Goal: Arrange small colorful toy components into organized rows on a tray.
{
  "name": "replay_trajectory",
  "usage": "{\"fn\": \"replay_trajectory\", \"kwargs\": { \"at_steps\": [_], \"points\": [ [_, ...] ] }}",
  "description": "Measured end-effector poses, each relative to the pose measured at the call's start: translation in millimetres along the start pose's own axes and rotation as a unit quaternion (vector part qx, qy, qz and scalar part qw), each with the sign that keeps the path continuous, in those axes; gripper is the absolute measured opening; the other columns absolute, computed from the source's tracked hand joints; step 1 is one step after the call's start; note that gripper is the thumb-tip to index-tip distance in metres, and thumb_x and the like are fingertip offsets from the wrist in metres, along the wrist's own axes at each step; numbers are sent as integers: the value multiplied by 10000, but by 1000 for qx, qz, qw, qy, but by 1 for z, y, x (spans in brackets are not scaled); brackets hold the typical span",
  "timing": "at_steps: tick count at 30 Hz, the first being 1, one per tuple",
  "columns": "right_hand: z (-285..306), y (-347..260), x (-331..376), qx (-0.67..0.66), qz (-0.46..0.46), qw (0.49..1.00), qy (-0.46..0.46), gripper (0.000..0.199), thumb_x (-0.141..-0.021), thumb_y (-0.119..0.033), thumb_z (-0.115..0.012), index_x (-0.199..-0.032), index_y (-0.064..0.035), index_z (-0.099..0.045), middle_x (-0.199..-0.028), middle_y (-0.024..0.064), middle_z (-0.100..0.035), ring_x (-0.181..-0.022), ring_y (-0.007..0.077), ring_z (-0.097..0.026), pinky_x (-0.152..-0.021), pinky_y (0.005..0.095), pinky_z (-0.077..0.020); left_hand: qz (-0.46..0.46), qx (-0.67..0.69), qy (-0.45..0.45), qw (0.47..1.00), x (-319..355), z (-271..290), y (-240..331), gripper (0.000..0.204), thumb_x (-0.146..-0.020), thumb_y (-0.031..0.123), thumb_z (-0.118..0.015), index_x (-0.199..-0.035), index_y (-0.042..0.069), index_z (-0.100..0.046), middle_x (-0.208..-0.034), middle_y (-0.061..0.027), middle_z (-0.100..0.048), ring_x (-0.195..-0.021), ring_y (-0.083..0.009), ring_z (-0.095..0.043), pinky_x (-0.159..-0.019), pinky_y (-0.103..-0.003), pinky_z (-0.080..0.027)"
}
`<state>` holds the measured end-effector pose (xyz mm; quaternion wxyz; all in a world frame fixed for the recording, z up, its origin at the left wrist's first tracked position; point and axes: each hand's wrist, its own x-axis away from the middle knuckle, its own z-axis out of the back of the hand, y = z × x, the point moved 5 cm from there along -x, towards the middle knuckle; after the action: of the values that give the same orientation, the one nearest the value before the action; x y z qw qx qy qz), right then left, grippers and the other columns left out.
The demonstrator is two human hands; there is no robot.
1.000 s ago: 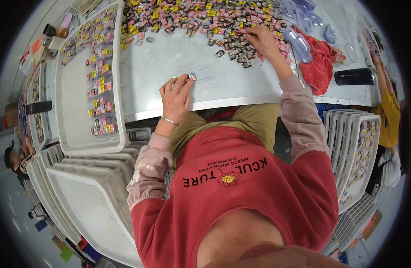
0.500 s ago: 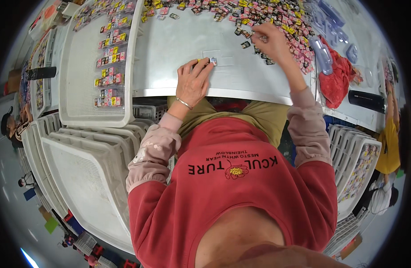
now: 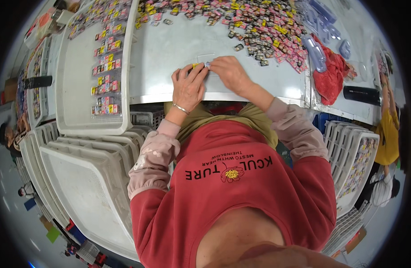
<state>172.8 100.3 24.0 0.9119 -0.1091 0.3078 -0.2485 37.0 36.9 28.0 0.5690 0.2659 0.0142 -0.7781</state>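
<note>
At the near part of the pale worktop (image 3: 169, 53), my left hand (image 3: 188, 88) curls its fingers over a short row of small coloured blocks. A yellow block (image 3: 195, 65) shows at its fingertips. From the right, my right hand (image 3: 231, 75) meets it, thumb and fingers pinched at a pale bluish block (image 3: 207, 64) at the row's right end. Fingers cover most of the row. Faint outlines of what looks like a clear plastic piece (image 3: 206, 56) show just beyond. A wide heap of small pink, black and yellow blocks (image 3: 263, 33) spreads over the far right.
A white tray (image 3: 73, 107) on the left carries filled clear packs (image 3: 106, 85). More white trays (image 3: 80, 178) stand stacked below it. On the right lie a red cloth (image 3: 328, 78), clear bluish plastic pieces (image 3: 315, 53) and a black cylinder (image 3: 362, 95). Other people work at both sides.
My right hand has come from the heap at the far right, down and left, to the blocks by my left hand. My left hand stays near the same spot.
</note>
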Motion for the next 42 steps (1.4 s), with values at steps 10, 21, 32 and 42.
{"fn": "replay_trajectory", "kwargs": {
  "at_steps": [10, 21, 32, 42],
  "points": [
    [5, 35, 24, -373, -271, 882, 97, 383, -893, 11, -501, -1276, 19, -507, -1178, 127, -617, -1102, 201, -592, -976, 317, -431, -10, -9, -1, 1000, 1, -3, 1, 398, -778, 70, -597, -1174, 107, -607, -1266, -10, -569, -1146, -242, -490, -975, -414, -318],
    [92, 132, 26, -47, -307, 941, 134, 182, -845, -91, -652, -1014, -40, -695, -948, 62, -693, -821, 169, -647, -750, 280, -505, 50, 67, 53, 995, 3, -2, -14, 464, -794, -2, -527, -1256, 43, -531, -1275, -119, -531, -1194, -327, -444, -1024, -433, -318],
    [32, 129, -26, 214, -149, 964, -58, 235, -784, -136, -606, -1012, -95, -646, -935, 95, -648, -882, 298, -626, -726, 431, -509, 260, 217, 237, 910, 45, 38, -70, 246, -860, -57, -465, -1052, -13, -613, -1056, -151, -601, -926, -268, -602, -824, -321, -482],
    [67, 106, 24, -331, -332, 880, 80, 216, -801, -37, -671, -1010, -8, -622, -821, 4, -591, -706, 59, -557, -631, 206, -461, 199, 151, 200, 947, 33, 29, -58, 263, -816, -62, -529, -1042, 18, -635, -1063, -120, -619, -997, -258, -567, -860, -332, -464]
  ]
}}
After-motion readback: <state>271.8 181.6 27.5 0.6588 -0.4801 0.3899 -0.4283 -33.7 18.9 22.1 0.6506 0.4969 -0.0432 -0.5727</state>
